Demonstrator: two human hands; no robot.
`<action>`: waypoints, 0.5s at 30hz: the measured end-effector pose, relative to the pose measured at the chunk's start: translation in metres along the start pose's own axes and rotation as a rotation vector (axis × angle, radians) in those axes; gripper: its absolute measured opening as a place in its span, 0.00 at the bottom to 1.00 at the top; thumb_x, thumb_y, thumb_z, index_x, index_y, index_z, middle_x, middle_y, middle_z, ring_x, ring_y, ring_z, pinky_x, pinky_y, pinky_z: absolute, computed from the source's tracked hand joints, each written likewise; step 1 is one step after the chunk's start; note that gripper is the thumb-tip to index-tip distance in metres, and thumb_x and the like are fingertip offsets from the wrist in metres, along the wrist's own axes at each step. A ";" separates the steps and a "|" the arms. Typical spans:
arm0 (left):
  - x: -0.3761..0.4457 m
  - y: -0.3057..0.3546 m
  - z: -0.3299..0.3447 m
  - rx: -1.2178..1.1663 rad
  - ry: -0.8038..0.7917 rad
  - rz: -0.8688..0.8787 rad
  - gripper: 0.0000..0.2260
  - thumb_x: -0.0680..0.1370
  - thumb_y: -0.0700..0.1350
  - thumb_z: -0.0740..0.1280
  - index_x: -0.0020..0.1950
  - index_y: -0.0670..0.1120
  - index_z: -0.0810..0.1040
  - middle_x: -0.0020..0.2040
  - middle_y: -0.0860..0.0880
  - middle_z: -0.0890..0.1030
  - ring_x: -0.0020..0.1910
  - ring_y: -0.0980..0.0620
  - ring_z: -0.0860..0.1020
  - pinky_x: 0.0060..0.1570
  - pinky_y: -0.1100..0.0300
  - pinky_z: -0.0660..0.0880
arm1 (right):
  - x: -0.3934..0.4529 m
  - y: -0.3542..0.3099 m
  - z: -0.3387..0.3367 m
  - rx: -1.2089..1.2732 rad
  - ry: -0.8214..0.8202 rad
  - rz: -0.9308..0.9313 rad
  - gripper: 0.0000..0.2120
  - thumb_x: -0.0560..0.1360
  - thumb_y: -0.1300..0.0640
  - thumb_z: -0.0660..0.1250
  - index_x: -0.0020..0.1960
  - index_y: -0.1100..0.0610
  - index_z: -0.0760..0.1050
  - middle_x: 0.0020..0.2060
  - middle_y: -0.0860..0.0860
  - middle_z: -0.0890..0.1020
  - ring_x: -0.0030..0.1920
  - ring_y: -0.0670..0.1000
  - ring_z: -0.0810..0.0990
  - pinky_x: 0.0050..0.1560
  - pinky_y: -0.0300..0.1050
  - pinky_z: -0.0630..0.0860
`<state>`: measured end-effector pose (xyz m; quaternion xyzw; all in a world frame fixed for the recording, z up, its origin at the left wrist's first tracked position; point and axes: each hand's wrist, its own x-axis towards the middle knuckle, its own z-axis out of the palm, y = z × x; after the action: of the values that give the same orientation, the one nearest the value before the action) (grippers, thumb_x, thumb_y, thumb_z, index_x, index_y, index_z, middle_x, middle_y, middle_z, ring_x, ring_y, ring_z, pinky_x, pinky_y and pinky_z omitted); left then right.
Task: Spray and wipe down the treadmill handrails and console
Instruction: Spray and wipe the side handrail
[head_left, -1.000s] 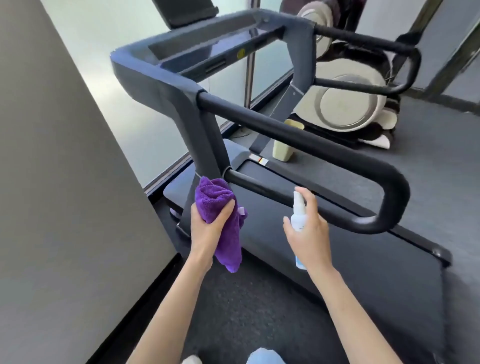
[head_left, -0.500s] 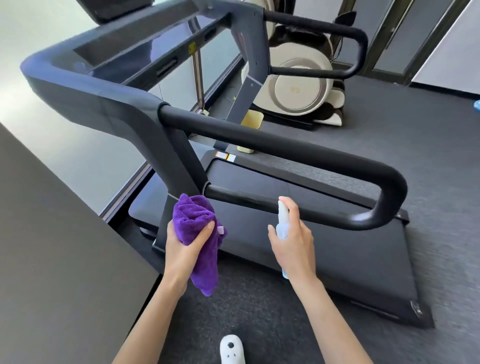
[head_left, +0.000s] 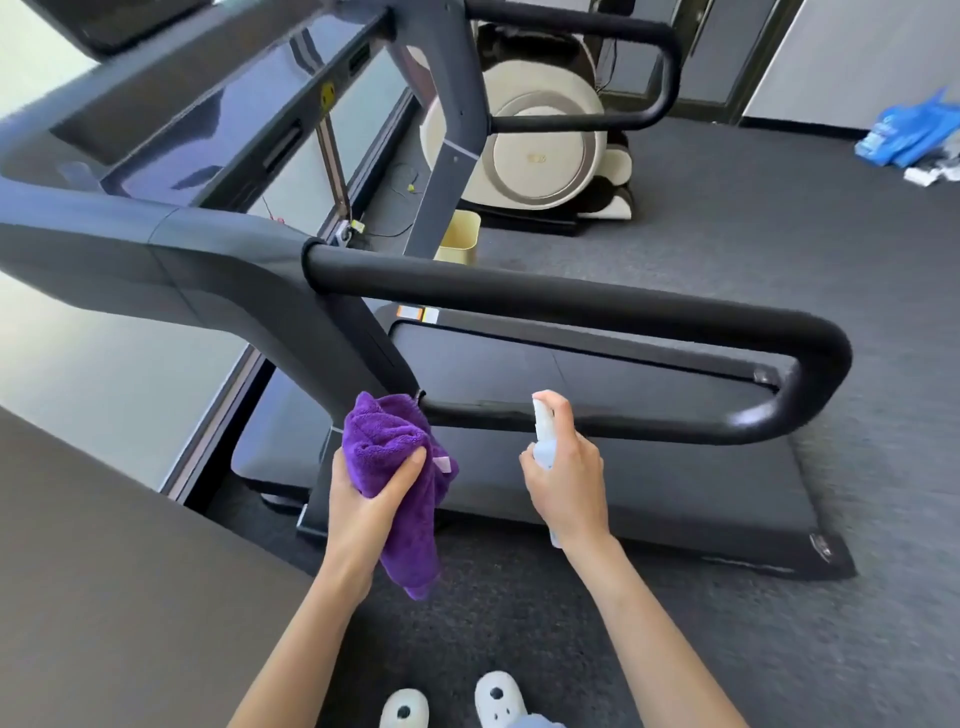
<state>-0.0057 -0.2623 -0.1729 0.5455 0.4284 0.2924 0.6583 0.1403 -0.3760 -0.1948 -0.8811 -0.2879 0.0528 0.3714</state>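
the right hand (head_left: 566, 483) is wrapped round a small pale-blue plastic spray bottle (head_left: 544, 441), a fingertip on its cap, seemingly ready to wet the looped black padded near handrail (head_left: 571, 299). the bottle stands near upright just in front of the loop's lower bar, which runs left to right. the left hand (head_left: 363, 499) clutches a bunched purple microfibre cloth (head_left: 395, 457) beside the grey upright, likely poised to wipe.

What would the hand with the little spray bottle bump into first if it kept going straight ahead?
Probably the lower black padded handrail bar: the right hand and its small white spray bottle point at it, though depth is unclear.
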 end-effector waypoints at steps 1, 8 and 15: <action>0.002 0.001 -0.003 0.007 -0.011 0.006 0.27 0.64 0.54 0.73 0.61 0.53 0.71 0.55 0.52 0.79 0.48 0.61 0.79 0.36 0.74 0.74 | -0.002 -0.002 0.002 0.019 0.023 0.018 0.27 0.74 0.65 0.66 0.68 0.47 0.64 0.43 0.54 0.80 0.41 0.57 0.77 0.39 0.51 0.75; 0.012 0.004 -0.011 0.016 -0.092 0.003 0.21 0.65 0.52 0.75 0.54 0.59 0.72 0.54 0.53 0.80 0.48 0.61 0.80 0.40 0.69 0.75 | -0.010 -0.002 -0.008 -0.103 0.081 0.121 0.28 0.76 0.65 0.62 0.73 0.49 0.63 0.46 0.54 0.80 0.42 0.58 0.75 0.39 0.48 0.68; 0.010 -0.002 0.001 0.005 -0.158 -0.022 0.20 0.67 0.51 0.75 0.55 0.60 0.72 0.55 0.53 0.79 0.51 0.60 0.80 0.44 0.67 0.75 | -0.035 0.018 -0.036 -0.058 0.165 0.166 0.29 0.75 0.65 0.64 0.72 0.46 0.63 0.53 0.52 0.82 0.50 0.61 0.79 0.45 0.52 0.74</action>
<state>-0.0003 -0.2550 -0.1774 0.5638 0.3819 0.2401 0.6918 0.1308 -0.4280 -0.1857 -0.9137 -0.1838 0.0023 0.3624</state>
